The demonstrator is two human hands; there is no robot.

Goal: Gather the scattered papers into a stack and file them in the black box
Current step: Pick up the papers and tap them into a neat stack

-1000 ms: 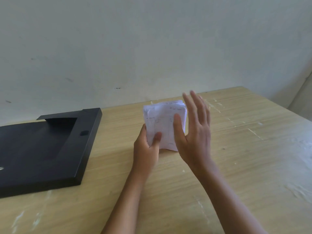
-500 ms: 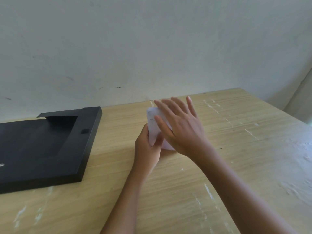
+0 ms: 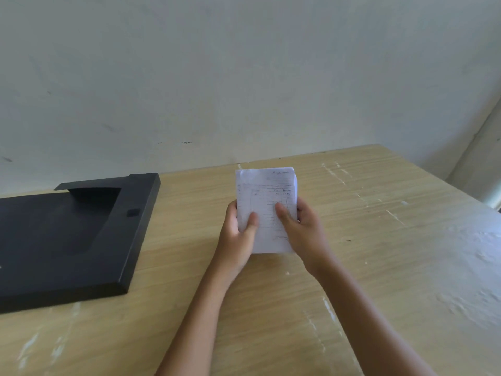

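A stack of white papers (image 3: 267, 185) with a ruled table drawn on the top sheet stands nearly upright over the middle of the wooden table. My left hand (image 3: 237, 237) grips its left edge, thumb on the front. My right hand (image 3: 303, 232) grips its right edge, thumb also on the front. The black box (image 3: 135, 226) lies flat and shut on the table to the left of the papers, apart from both hands.
The wooden table (image 3: 393, 267) has pale scuffed patches on its right side. A plain wall rises right behind the table's far edge. The table's right corner ends near a wall corner (image 3: 477, 169).
My right hand went from open beside the papers, to lying over their top, to gripping their right edge. The stack now stands taller with its front sheet in full view.
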